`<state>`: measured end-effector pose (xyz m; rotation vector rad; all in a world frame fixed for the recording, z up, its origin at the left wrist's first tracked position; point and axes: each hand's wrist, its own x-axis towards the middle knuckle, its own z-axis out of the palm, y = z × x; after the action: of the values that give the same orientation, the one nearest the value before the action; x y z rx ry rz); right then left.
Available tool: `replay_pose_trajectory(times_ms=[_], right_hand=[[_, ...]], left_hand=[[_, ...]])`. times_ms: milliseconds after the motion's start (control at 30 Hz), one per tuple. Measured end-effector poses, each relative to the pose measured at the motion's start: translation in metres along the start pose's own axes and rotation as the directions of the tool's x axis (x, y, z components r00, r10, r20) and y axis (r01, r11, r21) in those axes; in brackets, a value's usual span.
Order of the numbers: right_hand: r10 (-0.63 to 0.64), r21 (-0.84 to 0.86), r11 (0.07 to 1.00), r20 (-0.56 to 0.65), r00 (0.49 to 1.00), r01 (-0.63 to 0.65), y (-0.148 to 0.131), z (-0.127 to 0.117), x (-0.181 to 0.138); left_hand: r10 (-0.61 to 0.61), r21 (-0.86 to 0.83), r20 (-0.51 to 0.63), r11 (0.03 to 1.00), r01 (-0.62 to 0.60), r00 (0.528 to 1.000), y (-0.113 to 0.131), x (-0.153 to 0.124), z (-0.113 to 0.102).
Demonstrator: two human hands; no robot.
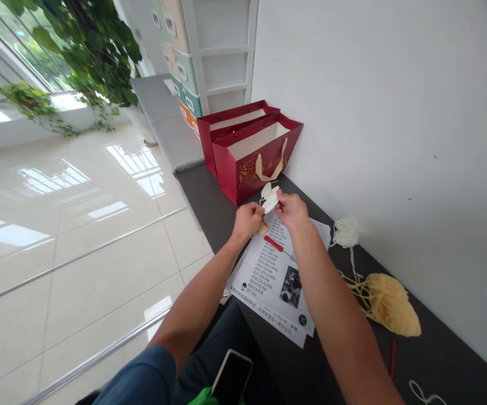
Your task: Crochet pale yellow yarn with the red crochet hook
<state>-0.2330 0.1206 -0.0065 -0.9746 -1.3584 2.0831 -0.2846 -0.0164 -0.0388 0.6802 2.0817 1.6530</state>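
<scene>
A small white crocheted-looking piece [271, 201] with a rounded flap is stretched between my two hands, just in front of the red paper bags. My left hand [247, 220] is closed, pinching its near left edge. On the opposite side, my right hand [293, 210] grips the right edge between thumb and fingers. Beneath my hands lie printed sheets [264, 304] with rows of pattern text and a dark photo. On the paper rests a crochet hook with a red handle [273, 243]. A small beige and orange object [263, 228] sits by my left hand, partly hidden.
Two red gift bags [247, 169] stand at the far end of the dark table [201, 194]. Along the wall are a white yarn ball [346, 232], a pale yellow yarn bundle [393, 306] and a red stick [393, 359]. A phone [232, 378] lies on my lap.
</scene>
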Motion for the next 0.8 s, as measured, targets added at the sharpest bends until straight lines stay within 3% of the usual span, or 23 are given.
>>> replay_pose_trajectory(times_ms=[167, 233, 400, 600, 667, 733, 800], right_hand=[[-0.058, -0.099, 0.994, -0.051, 0.997, 0.052, 0.001, -0.006, 0.003], [-0.117, -0.226, 0.969, -0.057, 0.992, 0.101, 0.002, -0.011, 0.002], [-0.293, -0.679, 0.711, -0.050, 0.955, 0.183, 0.003, -0.032, -0.001], [-0.235, -0.868, 0.465, 0.069, 0.970, 0.174, 0.005, -0.047, -0.006], [-0.197, -0.898, 0.399, 0.111, 0.974, 0.183, 0.005, -0.048, -0.011], [-0.170, -0.917, 0.348, 0.145, 0.975, 0.197, 0.004, -0.048, -0.017], [-0.138, -0.925, 0.312, 0.181, 0.974, 0.216, 0.003, -0.049, -0.024]], left_hand=[[-0.036, 0.087, 0.039, 0.996, 0.032, 0.999, 0.001, 0.006, 0.007], [-0.049, 0.140, 0.048, 0.989, 0.042, 0.998, 0.005, 0.011, 0.007], [-0.047, 0.350, 0.009, 0.936, 0.041, 0.999, 0.024, 0.038, 0.007], [-0.054, 0.560, -0.014, 0.827, 0.053, 0.998, 0.028, 0.051, 0.013], [-0.015, 0.593, 0.005, 0.805, 0.009, 1.000, 0.029, 0.044, 0.012], [0.102, 0.644, 0.033, 0.758, -0.099, 0.994, 0.033, 0.033, 0.008], [0.118, 0.680, 0.123, 0.713, -0.171, 0.985, 0.039, 0.024, 0.003]])
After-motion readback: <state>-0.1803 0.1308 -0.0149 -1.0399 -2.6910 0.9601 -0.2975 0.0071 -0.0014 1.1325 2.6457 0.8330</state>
